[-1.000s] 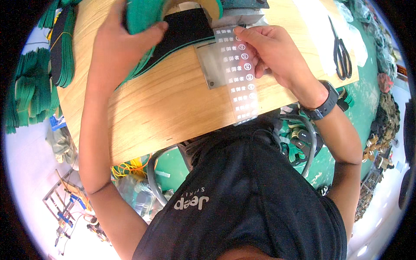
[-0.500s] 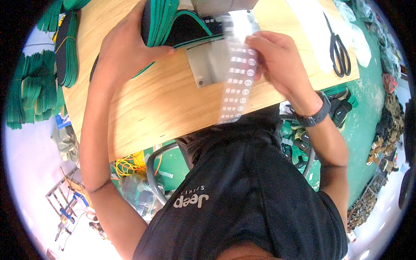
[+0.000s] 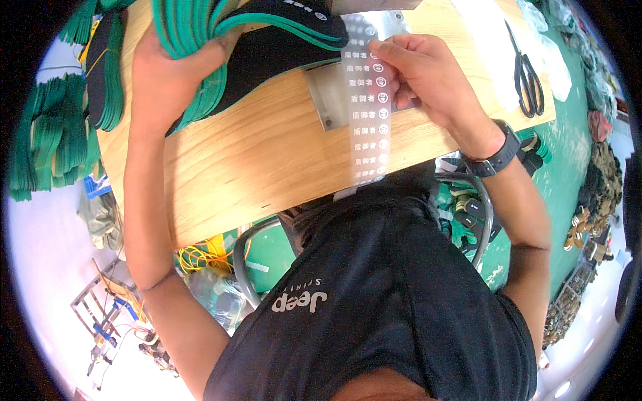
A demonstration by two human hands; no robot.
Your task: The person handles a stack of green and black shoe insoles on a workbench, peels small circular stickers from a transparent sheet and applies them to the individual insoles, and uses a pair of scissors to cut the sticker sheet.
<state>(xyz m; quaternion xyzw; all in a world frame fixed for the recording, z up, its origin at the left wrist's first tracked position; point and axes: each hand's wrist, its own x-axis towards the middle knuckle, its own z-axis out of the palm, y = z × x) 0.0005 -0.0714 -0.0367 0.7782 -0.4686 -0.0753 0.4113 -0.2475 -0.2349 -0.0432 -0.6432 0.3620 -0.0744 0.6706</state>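
Observation:
My left hand [image 3: 162, 83] is wrapped round a bundle of green-edged insoles [image 3: 194, 30], bent back at the left. A black insole surface [image 3: 264, 59] spreads from it toward the metal plate [image 3: 322, 110]. A small white print shows on the far end of the top insole. Between thumb and fingers, my right hand [image 3: 424, 73] pinches the side of a translucent strip of white printed labels [image 3: 366, 123]. The strip runs over the plate and hangs past the table's near edge. Its far end lies by the insole tips.
Black-handled scissors [image 3: 530, 83] lie on the right of the wooden table [image 3: 267, 167], beside white sheeting [image 3: 485, 47]. Banded insole bundles [image 3: 107, 73] stand at the left edge. A grey block-like machine part [image 3: 374, 5] sits at the top. A metal chair frame [image 3: 242, 257] is below.
My left hand has moved left and closed round the insoles, which now bend back more. My right hand has shifted slightly right and down, and the strip hangs straighter.

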